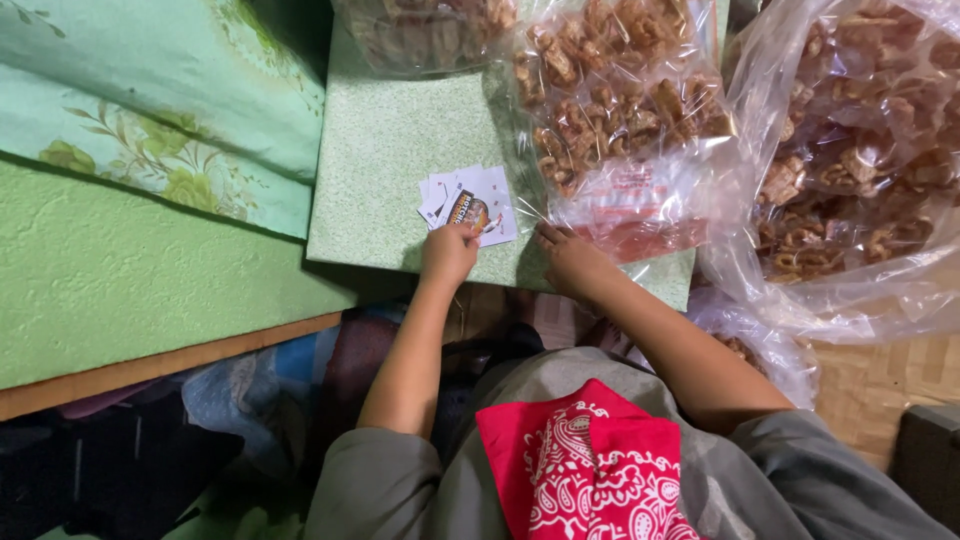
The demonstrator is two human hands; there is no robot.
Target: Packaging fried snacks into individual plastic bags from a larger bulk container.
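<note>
1. paper labels, a small fanned stack of white printed cards, lie on the green speckled board, close to the board's near edge.
2. left hand rests at the near side of the labels; its fingertips are curled down onto the lowest card, though whether they pinch it cannot be told.
3. right hand sits just right of the labels, at the board's near edge, with fingers pressed together and touching the lower corner of the sealed snack bag.
4. that clear bag of brown fried snacks lies right of the labels and fills the board's right side up to its right edge.
5. a second snack bag lies beyond the labels at the far edge of the board.
6. a large open plastic sack of the same snacks sits farther right of the labels, off the board.
7. bare board surface lies left of and beyond the labels, out to the board's left edge.
8. left of that edge, a green floral cloth covers a lower surface.
</note>
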